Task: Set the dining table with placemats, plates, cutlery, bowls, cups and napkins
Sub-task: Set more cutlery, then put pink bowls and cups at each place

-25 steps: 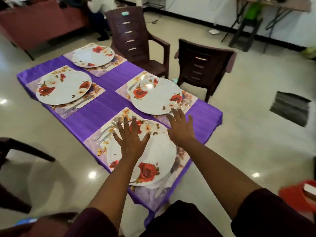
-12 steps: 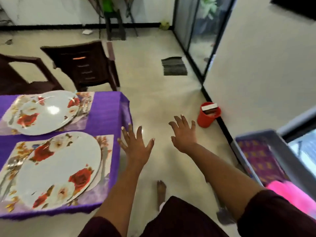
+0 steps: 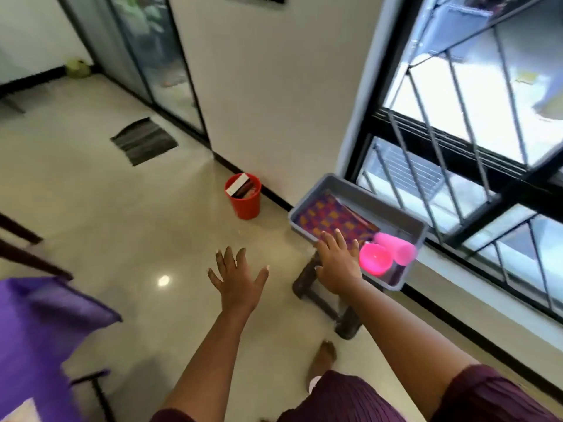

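Observation:
A grey tub (image 3: 393, 208) stands on a dark stool (image 3: 316, 287) under the window at the right. Inside it lie a pink bowl (image 3: 375, 259), pink cups (image 3: 396, 248) and folded purple-and-orange patterned cloths (image 3: 329, 217). My right hand (image 3: 336, 263) hovers with straight fingers over the tub's near edge, just left of the bowl, holding nothing. My left hand (image 3: 237, 278) is spread above the floor, left of the stool, also with nothing in it. A corner of the purple tablecloth (image 3: 33, 327) shows at the lower left.
A red bin (image 3: 243, 197) with a box in it stands by the wall. A dark mat (image 3: 143, 144) lies on the tiled floor farther back. Barred windows fill the right side, glass doors the back. My bare foot (image 3: 323, 357) is beside the stool.
The view has swung right, away from the table with its plates, toward the tub by the window. Both hands have moved with it; my right hand now reaches over the tub.

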The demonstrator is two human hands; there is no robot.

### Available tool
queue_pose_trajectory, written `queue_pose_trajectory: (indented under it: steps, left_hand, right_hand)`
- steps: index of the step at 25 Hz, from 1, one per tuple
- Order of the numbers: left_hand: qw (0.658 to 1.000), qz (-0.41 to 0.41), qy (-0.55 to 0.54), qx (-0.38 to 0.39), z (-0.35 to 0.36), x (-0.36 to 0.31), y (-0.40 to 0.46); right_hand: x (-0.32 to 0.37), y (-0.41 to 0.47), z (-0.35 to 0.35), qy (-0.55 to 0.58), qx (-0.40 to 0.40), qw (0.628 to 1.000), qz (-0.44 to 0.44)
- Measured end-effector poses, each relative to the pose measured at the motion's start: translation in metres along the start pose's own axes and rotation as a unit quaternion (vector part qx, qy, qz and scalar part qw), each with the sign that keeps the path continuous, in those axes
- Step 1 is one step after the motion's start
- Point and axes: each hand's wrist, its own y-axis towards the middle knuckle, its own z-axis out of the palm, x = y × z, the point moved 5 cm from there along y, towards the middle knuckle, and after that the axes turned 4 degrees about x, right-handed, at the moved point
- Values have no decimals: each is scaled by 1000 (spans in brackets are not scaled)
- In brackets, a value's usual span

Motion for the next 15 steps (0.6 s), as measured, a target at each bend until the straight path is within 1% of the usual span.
queue_pose_trajectory:
  steps: [2, 5, 8, 11, 15]
  left_hand:
    - [998, 41, 25, 34, 24, -46, 23]
    - [991, 84, 55, 90, 58, -103, 48]
    - [975, 129, 88, 156, 97, -152, 74]
    - [960, 161, 115, 200, 130, -195, 101]
    - [946, 181, 144, 226, 170, -242, 129]
  right_hand:
    - [-50, 1, 3, 23, 0, 998, 61]
    - [-114, 6, 9, 60, 25, 989, 133]
    - [-176, 16, 18, 103, 58, 973, 199]
    - [-228, 25, 28, 138, 89, 955, 248]
    - [-280, 39, 32, 197, 97, 931, 291]
